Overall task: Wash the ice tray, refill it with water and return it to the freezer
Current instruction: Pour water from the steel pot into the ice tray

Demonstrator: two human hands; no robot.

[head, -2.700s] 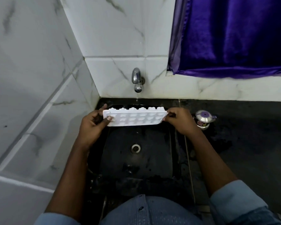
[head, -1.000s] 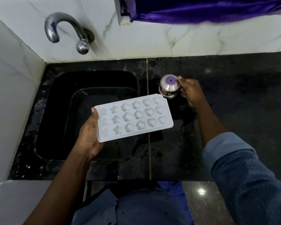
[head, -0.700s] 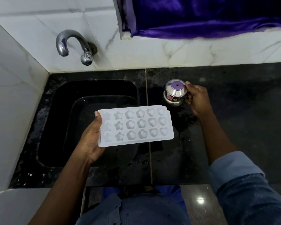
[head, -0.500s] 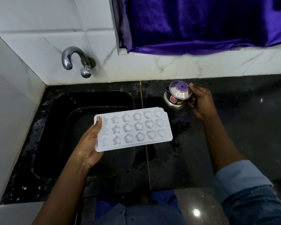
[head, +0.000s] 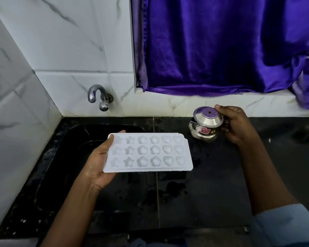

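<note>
A white ice tray (head: 148,154) with star, flower and heart moulds is held level, cavities up, over the right edge of the black sink (head: 64,157). My left hand (head: 100,163) grips its left end, thumb on top. My right hand (head: 234,123) is wrapped round a small lidded steel pot (head: 204,129) with a red label, fingertips on its lid, just above the black counter (head: 212,184). I cannot tell whether the moulds hold water.
A steel tap (head: 98,97) juts from the white marble wall above the sink. A purple curtain (head: 221,43) hangs over the ledge behind the counter. Wet patches mark the counter near the tray. Small objects show at the far right edge.
The tray left the tap and now sits face up in my left hand alone. My right hand went to the steel pot, gripped it and raised it slightly.
</note>
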